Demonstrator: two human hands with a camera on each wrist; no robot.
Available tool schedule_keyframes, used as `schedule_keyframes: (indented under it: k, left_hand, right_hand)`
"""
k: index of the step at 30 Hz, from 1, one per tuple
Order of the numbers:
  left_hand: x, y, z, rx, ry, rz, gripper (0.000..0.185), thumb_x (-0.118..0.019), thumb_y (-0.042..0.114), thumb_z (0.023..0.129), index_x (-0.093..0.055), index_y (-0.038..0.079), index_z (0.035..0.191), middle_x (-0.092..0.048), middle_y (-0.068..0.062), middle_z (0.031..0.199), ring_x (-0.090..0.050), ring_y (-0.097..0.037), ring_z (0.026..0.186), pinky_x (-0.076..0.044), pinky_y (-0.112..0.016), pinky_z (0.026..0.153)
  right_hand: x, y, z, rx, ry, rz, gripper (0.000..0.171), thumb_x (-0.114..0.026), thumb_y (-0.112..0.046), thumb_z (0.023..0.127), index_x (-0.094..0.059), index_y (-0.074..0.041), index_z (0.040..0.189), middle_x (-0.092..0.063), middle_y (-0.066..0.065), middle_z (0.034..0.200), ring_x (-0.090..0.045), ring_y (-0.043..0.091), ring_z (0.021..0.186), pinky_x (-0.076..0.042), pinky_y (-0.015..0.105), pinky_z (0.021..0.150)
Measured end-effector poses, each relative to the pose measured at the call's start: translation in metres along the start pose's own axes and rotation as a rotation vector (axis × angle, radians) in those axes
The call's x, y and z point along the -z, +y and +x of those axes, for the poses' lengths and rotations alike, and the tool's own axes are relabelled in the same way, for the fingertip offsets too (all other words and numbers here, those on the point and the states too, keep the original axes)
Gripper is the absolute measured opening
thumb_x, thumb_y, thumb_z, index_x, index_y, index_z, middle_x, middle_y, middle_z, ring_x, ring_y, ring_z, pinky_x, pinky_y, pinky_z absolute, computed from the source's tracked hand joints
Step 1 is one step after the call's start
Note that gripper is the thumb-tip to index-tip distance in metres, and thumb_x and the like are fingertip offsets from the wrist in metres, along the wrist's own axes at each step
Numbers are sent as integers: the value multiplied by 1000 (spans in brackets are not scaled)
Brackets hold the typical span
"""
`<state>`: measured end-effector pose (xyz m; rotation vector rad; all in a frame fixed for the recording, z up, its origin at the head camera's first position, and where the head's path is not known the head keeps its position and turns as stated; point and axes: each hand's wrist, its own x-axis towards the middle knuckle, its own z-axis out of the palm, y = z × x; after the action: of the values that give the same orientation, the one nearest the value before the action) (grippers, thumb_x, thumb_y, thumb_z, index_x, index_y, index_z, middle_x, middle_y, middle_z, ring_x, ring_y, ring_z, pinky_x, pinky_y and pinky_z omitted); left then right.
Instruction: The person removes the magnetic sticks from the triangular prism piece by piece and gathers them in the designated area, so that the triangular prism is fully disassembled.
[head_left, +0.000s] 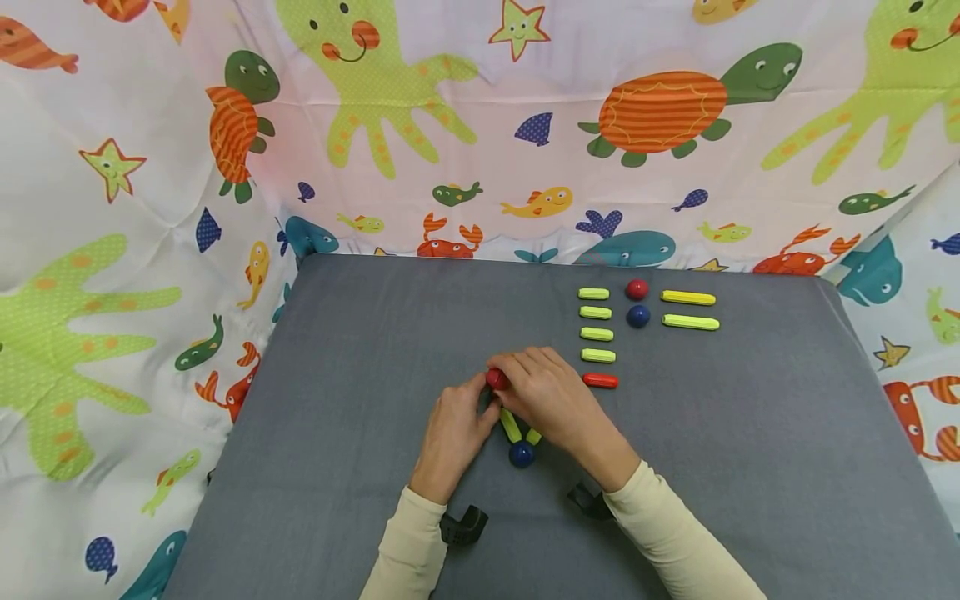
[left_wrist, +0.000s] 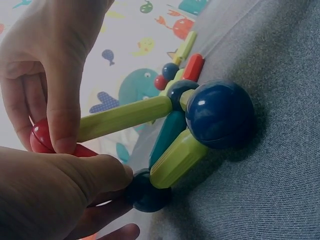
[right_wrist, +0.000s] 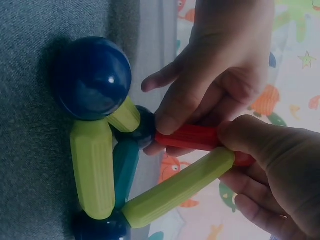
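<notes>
Between the hands stands a small frame of rods and balls. Its base joins a near blue ball and two other blue balls with yellow-green rods and a teal rod. A red rod and another yellow-green rod rise to a red ball at the top. My left hand pinches the red rod at its lower end, beside one blue ball. My right hand grips the red ball where the two rods meet, its fingers partly covering it.
Right of the hands lie several short yellow-green rods in a column, above a short red rod. Beside them are a red ball, a blue ball and two long rods. Grey cloth covers the table.
</notes>
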<state>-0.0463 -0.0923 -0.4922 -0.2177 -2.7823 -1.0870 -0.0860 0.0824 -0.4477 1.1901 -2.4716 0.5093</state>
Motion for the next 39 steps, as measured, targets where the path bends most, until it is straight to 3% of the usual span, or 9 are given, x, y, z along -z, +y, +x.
schedule_keyframes:
  k: [7,11,15,27,33,39]
  left_hand:
    - [1,-1,0,-14,5,0,11,-81,11,95,-73,9,102,-75,-6,81,-58,-8,56,-47,-25,50]
    - [2,-2,-1,-1,0,-7,21,-82,13,95,-76,9,114,-80,-9,95,-64,-8,60,-52,-25,54]
    - [2,-2,-1,6,-6,-5,22,-82,13,95,-76,10,116,-80,-9,98,-67,-11,63,-53,-27,55]
    - [1,-1,-1,-6,-10,10,22,-81,14,96,-75,7,116,-80,-11,96,-68,-13,62,-54,-28,55]
    - [0,0,0,-8,-16,11,19,-80,14,97,-75,8,114,-79,-11,94,-67,-13,61,-53,-26,54]
    - [-1,1,2,-5,-23,20,10,-80,12,96,-73,10,103,-73,-8,80,-58,-11,54,-47,-27,49]
  right_hand:
    - [7,2,2,-35,66,-26,45,-91,-19,86,-68,-4,122,-76,9,105,-69,24,93,-56,43,93]
    - [14,5,5,-59,97,26,50,-93,-16,83,-68,-4,124,-77,9,105,-69,24,92,-56,45,95]
    - [13,6,4,-63,84,112,48,-92,-11,84,-66,-2,124,-75,9,106,-67,24,89,-57,46,92]
    - [10,5,2,-61,54,174,46,-89,-4,86,-65,-3,125,-75,10,114,-73,26,97,-59,45,91]
    - [7,7,-2,-59,75,130,48,-89,-8,87,-64,-4,128,-75,12,120,-73,27,104,-56,46,99]
    - [6,8,-2,-16,121,83,51,-88,-5,86,-62,-2,130,-73,12,121,-72,23,103,-53,48,104]
